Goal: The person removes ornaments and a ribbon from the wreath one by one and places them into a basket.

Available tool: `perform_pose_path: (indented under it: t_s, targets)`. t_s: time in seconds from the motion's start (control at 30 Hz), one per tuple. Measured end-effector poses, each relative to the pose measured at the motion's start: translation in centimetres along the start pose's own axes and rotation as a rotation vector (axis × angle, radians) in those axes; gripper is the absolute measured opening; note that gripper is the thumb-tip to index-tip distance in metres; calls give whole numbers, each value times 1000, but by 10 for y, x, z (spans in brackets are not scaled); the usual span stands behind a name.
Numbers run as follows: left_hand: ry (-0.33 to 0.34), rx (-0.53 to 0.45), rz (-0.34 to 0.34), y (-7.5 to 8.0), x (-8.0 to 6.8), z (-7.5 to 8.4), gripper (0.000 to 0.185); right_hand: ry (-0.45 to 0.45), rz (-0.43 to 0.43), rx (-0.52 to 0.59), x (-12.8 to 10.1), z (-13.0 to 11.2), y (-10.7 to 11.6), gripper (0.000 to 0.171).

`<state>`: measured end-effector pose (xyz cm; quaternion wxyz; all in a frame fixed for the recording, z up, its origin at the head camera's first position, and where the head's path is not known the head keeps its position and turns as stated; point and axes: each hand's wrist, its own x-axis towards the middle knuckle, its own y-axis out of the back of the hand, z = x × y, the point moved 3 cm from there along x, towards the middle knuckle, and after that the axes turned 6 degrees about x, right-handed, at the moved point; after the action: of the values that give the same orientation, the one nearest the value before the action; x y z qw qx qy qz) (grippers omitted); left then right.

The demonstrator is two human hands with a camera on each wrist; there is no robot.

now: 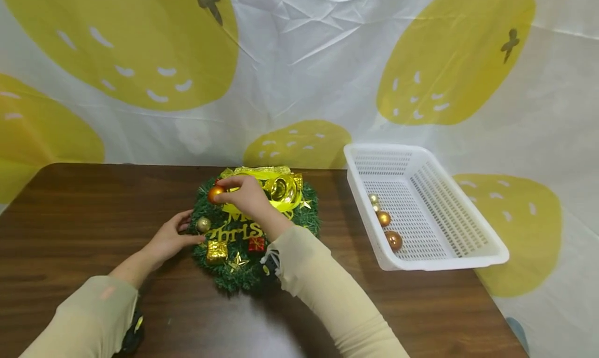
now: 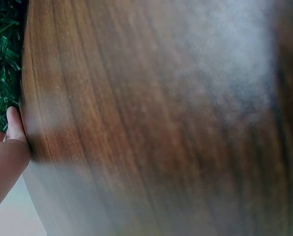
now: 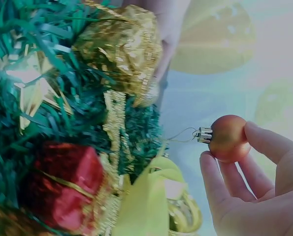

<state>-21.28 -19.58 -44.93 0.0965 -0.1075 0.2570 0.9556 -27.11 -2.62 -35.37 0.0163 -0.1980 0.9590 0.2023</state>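
The right hand point(image 1: 245, 196) is reaching across the wreath point(image 1: 255, 228) and pinching a small orange ball point(image 1: 215, 194) between its fingertips, over the wreath's upper left edge. In the right wrist view the ball point(image 3: 228, 137) is sitting between thumb and fingers, its metal cap and thin wire loop pointing back toward the green needles, so the ball's axis is running from the fingertips toward the wreath. Whether the wire is attached to the greenery I cannot tell.

The left hand point(image 1: 168, 239) is lying on the counter point(image 1: 93, 212) at the wreath's left rim, fingers fairly straight and pressing against the green edge, gripping nothing; the left wrist view is showing a fingertip point(image 2: 14, 125) touching the needles. It is nearer to a pale gold ball point(image 1: 203, 224) than to the orange one, which is just above it.

Around the held ball, a gold bow point(image 1: 273, 184) is sitting at the wreath's top, just beside the right hand. Lower down are a gold gift box point(image 1: 217, 251), a red gift box point(image 1: 256, 244) and a gold star point(image 1: 237, 263). A white basket point(image 1: 468, 254) is standing well apart on the right, tilted, with a few small balls point(image 1: 385, 219) lying in it. Nothing is standing between the wreath and the basket except the right forearm crossing the wreath.
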Motion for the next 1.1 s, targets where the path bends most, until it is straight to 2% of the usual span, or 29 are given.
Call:
perform_pose_path:
  t_s: [0.33, 0.5, 0.73, 0.97, 1.1]
  targets:
    - [-7, 8, -9, 2, 1, 0, 91, 9, -8, 69, -5, -9, 24, 33]
    - [-9, 4, -9, 1, -1, 1, 91, 7, -23, 145, -8, -11, 35, 36]
    - [-10, 8, -11, 2, -1, 3, 91, 16, -13, 142, -11, -19, 53, 37]
    - [-7, 14, -16, 2, 0, 2, 91, -5, -22, 340, -16, -27, 64, 39]
    - [-5, 17, -16, 2, 1, 2, 91, -17, -17, 400, -18, -29, 69, 40]
